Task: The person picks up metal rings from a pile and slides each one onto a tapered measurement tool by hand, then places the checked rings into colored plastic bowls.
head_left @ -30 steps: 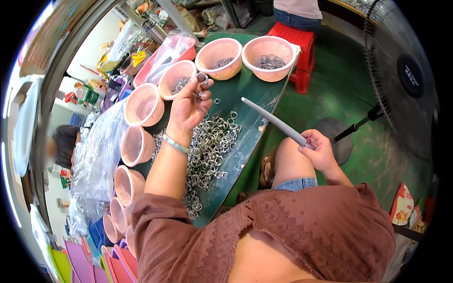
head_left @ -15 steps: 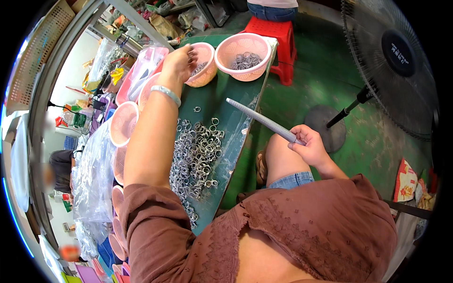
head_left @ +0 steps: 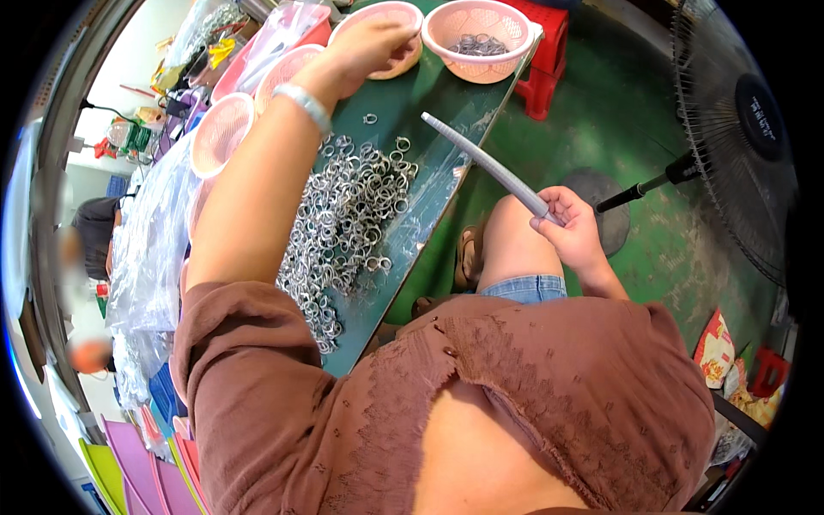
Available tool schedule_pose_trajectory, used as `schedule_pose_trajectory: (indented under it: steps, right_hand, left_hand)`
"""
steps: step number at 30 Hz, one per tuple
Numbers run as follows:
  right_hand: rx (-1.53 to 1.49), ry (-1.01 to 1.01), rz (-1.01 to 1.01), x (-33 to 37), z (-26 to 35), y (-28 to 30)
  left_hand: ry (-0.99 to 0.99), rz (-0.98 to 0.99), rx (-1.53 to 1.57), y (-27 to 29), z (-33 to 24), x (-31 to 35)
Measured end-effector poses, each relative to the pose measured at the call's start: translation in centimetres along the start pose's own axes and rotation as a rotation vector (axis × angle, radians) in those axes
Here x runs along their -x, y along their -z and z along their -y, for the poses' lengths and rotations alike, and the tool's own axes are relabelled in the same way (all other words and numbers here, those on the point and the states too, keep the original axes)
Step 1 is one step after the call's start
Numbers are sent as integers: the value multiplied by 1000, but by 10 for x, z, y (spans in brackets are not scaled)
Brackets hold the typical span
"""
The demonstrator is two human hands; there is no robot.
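My left hand point(head_left: 367, 55) reaches over a pink basket point(head_left: 388, 10) at the far end of the green table. Its fingers stretch out to the right and show nothing between them; the hand hides most of the basket's inside. My right hand point(head_left: 573, 225) is closed around the thick end of a tapered grey ring sizing stick point(head_left: 493, 168). The stick's thin tip points up and left toward the table, with no ring on it. A pile of silver-coloured rings point(head_left: 348, 215) lies on the table below my left forearm. One loose ring point(head_left: 370, 118) sits apart, beyond the pile.
Another pink basket point(head_left: 481, 69) with rings in it stands at the table's far right corner. More pink baskets point(head_left: 221, 137) and clear plastic bags point(head_left: 146, 249) line the left side. To the right are a red stool point(head_left: 542, 81) and a large standing fan point(head_left: 734, 129).
My left hand has moved rightward across the pink basket. The scene has shifted upward in the picture. My right hand keeps its hold on the ring sizing stick.
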State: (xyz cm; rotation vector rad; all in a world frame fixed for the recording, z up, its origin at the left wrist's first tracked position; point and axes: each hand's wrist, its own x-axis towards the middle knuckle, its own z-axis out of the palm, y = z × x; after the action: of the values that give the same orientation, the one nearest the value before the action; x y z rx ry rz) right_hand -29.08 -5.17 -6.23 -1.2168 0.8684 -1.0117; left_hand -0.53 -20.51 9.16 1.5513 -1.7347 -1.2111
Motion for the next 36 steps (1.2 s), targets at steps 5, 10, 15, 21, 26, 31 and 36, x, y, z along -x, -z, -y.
schedule_pose_trajectory:
  steps: [5, 10, 15, 21, 26, 31, 36]
  right_hand:
    - [3, 0, 43, -3, 2, -8]
    - [17, 8, 89, -2, 3, -23]
    - [5, -3, 153, -1, -1, -41]
    - [37, 12, 173, -1, -1, -55]
    - [59, 17, 174, -1, 0, -61]
    - [34, -7, 200, 0, 5, -72]
    - [55, -4, 198, 1, 9, -73]
  left_hand:
    - [63, -15, -276, 13, 58, 94]
    - [-73, 56, -814, 2, 103, 181]
    - [-80, -189, -822, -10, 120, 215]
    - [-26, -256, -762, -9, 127, 237]
    - [-105, -300, -781, -9, 110, 234]
    - [-343, -274, -844, -25, 114, 197]
    - [-290, -247, -817, -22, 120, 181]
